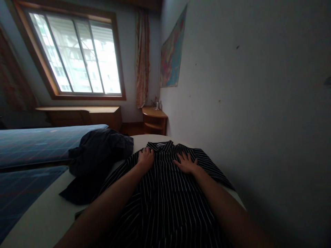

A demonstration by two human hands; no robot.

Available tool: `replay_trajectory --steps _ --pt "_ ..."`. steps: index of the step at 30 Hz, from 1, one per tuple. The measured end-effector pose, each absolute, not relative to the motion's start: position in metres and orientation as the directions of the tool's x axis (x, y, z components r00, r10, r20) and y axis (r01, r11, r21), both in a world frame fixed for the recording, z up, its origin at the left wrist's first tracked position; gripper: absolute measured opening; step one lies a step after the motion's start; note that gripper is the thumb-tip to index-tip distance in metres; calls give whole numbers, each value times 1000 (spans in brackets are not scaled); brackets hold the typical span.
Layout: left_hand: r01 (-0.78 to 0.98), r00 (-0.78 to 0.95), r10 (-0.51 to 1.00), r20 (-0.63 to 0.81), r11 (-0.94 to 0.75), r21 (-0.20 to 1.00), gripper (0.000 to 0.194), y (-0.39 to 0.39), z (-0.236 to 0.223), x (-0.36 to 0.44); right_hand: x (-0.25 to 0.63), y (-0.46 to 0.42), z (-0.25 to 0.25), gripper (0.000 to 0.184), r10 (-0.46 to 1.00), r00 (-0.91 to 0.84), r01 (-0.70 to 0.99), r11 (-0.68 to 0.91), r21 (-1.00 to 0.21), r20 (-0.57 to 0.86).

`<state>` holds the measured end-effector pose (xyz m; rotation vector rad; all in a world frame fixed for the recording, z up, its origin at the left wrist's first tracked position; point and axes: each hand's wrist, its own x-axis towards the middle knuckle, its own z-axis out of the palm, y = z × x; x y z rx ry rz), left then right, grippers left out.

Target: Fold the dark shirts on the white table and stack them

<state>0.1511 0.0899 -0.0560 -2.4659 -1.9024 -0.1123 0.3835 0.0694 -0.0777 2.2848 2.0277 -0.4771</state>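
Note:
A black shirt with thin white stripes (168, 193) lies spread front side up on a pale round-edged table (49, 213), its collar at the far end. My left hand (146, 159) rests on the shirt just left of the collar, fingers pointing away from me and slightly bent. On the right chest, below the shoulder, my right hand (186, 163) lies flat with its fingers spread. Neither hand is lifting any cloth. My left forearm covers part of the left sleeve, and the shirt's lower end runs out of view.
A crumpled dark garment (100, 151) lies at the table's left side. Beyond it are blue plaid mattresses (46, 143). A white wall (248, 137) stands close on the right. A corner shelf (155, 115) and a wooden desk (103, 112) are at the back.

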Motion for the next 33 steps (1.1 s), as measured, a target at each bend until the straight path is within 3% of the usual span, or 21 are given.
replay_trajectory --steps 5,8,11,15,21,26,33 --pt "970 237 971 25 -238 56 44 64 -62 166 372 71 -81 75 970 170 965 -199 -169 -173" --pt "954 286 958 23 -287 84 53 53 -65 155 372 64 -87 74 983 161 973 -174 -153 -92" --pt "954 277 960 48 -281 104 49 47 -59 133 378 56 -92 74 992 121 982 -124 -141 -31" --pt "991 81 991 105 -92 99 44 46 -43 93 386 54 -94 73 996 88 988 -91 -121 -33" --pt "985 -100 995 19 96 141 36 44 -37 42 390 57 -96 73 996 79 988 -84 -132 -45" --pt "977 -35 999 -3 34 209 23 42 -46 34 393 59 -96 73 997 60 989 -65 -135 -44" --pt "945 146 988 48 -154 290 11 29 -37 55 376 70 -71 68 971 140 980 -163 -110 -196"
